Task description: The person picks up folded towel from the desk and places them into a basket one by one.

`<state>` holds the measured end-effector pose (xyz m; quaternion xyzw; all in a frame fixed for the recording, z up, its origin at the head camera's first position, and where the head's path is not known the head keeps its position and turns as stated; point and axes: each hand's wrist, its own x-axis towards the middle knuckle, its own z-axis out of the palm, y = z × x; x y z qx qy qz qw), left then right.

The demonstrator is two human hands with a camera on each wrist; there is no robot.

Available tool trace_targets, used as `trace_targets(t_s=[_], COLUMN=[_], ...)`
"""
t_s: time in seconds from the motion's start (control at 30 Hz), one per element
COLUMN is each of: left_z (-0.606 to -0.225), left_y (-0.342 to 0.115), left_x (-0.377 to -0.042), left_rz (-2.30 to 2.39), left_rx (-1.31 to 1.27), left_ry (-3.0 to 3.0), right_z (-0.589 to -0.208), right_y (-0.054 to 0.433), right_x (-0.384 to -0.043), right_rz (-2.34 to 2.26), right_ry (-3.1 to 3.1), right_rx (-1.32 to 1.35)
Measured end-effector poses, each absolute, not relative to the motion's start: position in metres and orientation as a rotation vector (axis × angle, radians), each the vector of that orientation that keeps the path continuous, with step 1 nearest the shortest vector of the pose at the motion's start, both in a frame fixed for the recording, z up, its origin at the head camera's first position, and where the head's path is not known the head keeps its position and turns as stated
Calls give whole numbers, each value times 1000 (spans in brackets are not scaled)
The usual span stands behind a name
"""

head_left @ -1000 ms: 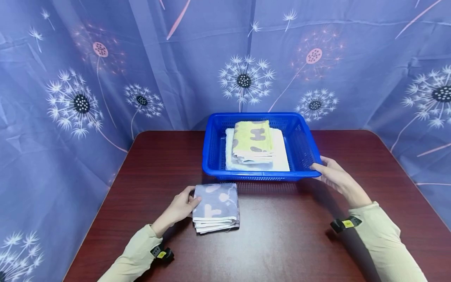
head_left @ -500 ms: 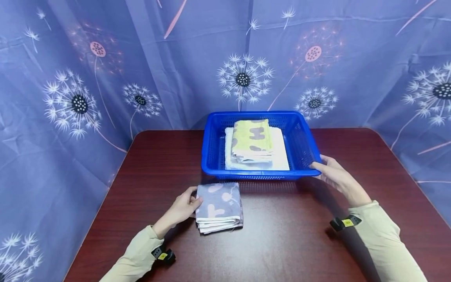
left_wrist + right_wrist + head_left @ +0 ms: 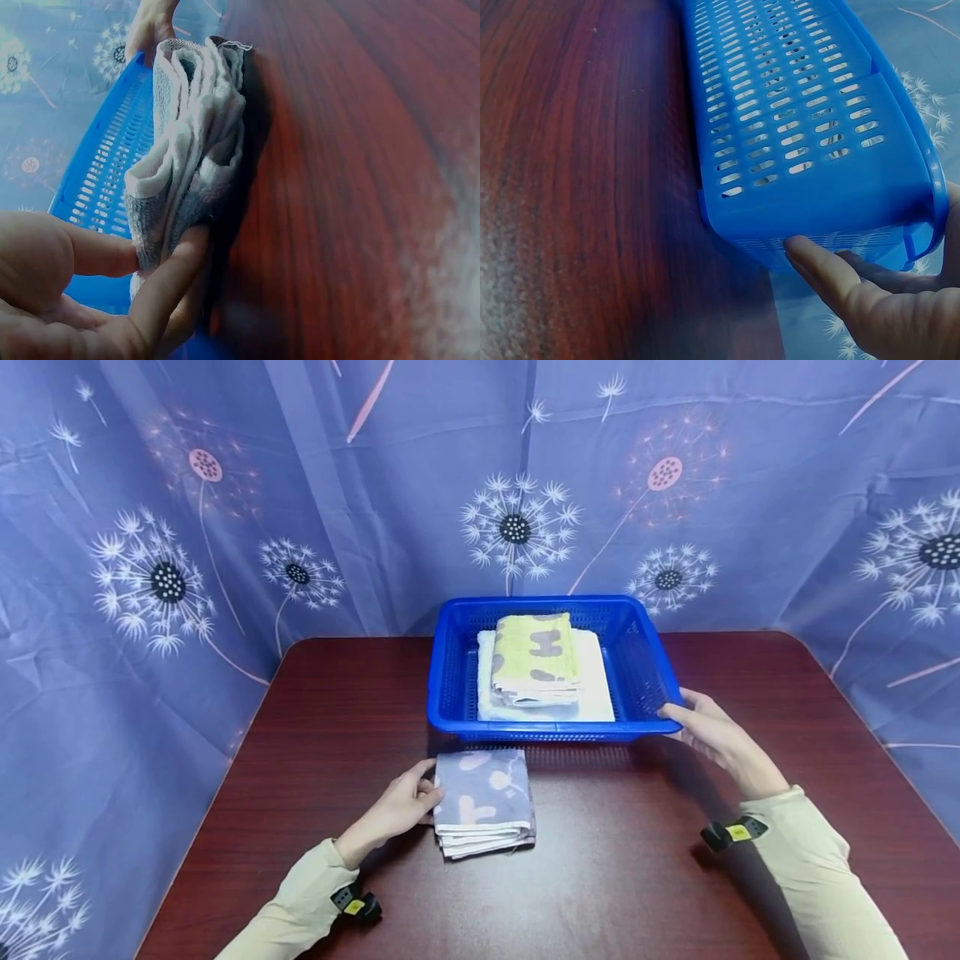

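A folded grey-blue towel (image 3: 480, 793) with pale pink shapes lies in front of the basket in the head view. My left hand (image 3: 401, 802) pinches its left edge, thumb on top and fingers beneath. Up close in the left wrist view, the towel (image 3: 187, 127) shows its stacked white-edged folds between thumb and fingers. At the near right corner of a blue plastic basket (image 3: 555, 727), my right hand (image 3: 712, 735) grips the rim, thumb over it and fingers outside against the wall. Inside the basket a folded yellow-and-grey towel (image 3: 534, 647) rests on a folded white towel (image 3: 597, 681).
The dark red wooden table (image 3: 615, 877) bears the basket near its back edge. A blue curtain (image 3: 405, 510) with dandelion prints hangs behind and at the sides. Each wrist wears a black strap with a small camera.
My left hand and the grey-blue towel have moved to the right along the table, in front of the basket. The right hand keeps its grip on the basket rim.
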<state>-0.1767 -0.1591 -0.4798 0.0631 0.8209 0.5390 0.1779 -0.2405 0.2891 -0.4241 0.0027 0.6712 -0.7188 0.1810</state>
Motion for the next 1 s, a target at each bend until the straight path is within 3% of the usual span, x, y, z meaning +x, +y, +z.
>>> trace_targets(t_s=[1.0], left_z=[-486], left_y=[-137], left_x=[-182], left_rz=[1623], left_rx=[349], left_ry=[2117], right_z=[-425], right_y=[290], right_x=[-240], right_rz=[-2002], right_ry=[1927], right_rx=[33])
